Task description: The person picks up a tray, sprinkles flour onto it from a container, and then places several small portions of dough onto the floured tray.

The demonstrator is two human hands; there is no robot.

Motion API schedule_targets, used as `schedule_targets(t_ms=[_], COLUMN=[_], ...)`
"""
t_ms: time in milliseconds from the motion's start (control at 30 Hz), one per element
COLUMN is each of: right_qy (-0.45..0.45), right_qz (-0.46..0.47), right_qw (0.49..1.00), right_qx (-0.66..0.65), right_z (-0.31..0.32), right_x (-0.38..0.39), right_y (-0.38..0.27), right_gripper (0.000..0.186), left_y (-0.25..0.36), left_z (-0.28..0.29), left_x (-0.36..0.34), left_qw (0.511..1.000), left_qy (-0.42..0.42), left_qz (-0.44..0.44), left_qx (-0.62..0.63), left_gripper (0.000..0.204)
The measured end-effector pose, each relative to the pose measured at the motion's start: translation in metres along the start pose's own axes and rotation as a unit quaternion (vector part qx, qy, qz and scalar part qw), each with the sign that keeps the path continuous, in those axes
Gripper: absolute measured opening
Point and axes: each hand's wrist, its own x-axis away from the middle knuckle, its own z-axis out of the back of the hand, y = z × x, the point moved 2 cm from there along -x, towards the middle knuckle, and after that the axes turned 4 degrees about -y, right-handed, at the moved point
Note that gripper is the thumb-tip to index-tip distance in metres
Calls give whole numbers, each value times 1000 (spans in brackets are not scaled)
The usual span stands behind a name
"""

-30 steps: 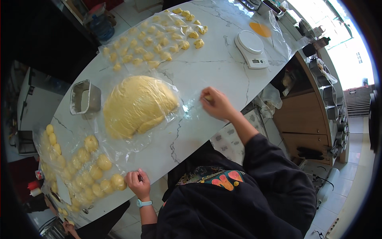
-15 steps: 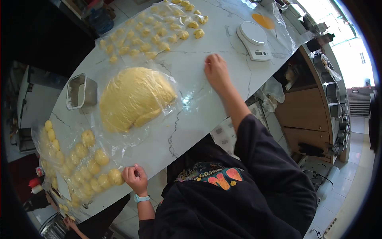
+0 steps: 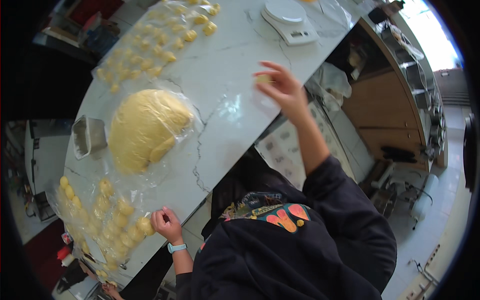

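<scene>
A small yellow dough piece (image 3: 263,79) is being pinched between the thumb and fingers of the right hand (image 3: 285,94), which is being held, slightly blurred, above the near edge of the marbled table (image 3: 225,65). The left hand (image 3: 166,223) is being rested loosely curled at the table's edge, close by a round dough ball (image 3: 145,225) — whether anything is being gripped inside it cannot be told. A pale watch (image 3: 177,247) is being worn on the left wrist. More balls (image 3: 120,220) are being covered by plastic on the left part of the table. In the middle, a large dough mass (image 3: 140,125) is being overlaid by clear film (image 3: 155,170), with a metal tin (image 3: 89,137) being seen just beside it. Farther off, small dough lumps (image 3: 160,37) are being partly covered by plastic — a white scale (image 3: 295,25) is being seen to their right.
</scene>
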Motion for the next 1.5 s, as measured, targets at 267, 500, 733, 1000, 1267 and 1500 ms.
schedule_targets(t_ms=[267,500,733,1000,1267,1500], right_qy=[146,42,320,17,101,183], right_qz=[-363,-266,-125,247,175,170], right_qw=[920,887,873,864,812,957], right_qx=[25,375,347,438,547,150], right_z=[124,64,106,-10,-29,-27], right_x=[186,199,192,-55,-280,-178], right_y=[175,299,255,34,81,66], right_gripper=[36,43,30,28,46,22], left_y=[9,5,8,4,6,7], left_z=[0,-1,-3,1,6,4], left_x=[0,-1,-4,0,3,2], left_qw=[1000,999,999,998,998,998], left_qy=[-18,-26,-34,-9,13,31], left_qz=[10,8,-1,17,39,47], left_qx=[-20,-32,-30,-61,-45,-28], left_gripper=[32,31,32,32,31,30])
